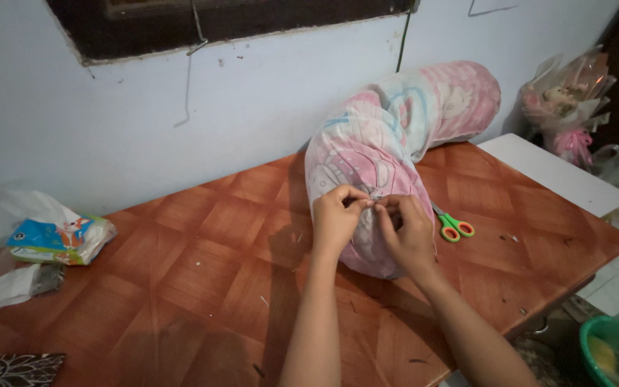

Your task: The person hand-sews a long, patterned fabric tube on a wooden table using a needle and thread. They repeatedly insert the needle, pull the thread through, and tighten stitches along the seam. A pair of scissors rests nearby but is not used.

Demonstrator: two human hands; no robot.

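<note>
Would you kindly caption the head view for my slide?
Both hands, left hand and right hand, pinch the end of a pink bolster pillow on a wooden table.

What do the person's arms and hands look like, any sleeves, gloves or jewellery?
Both forearms are bare up to the frame's bottom edge, with no sleeves in view. The left hand and right hand wear no gloves, and no rings, watch or bracelets show.
</note>
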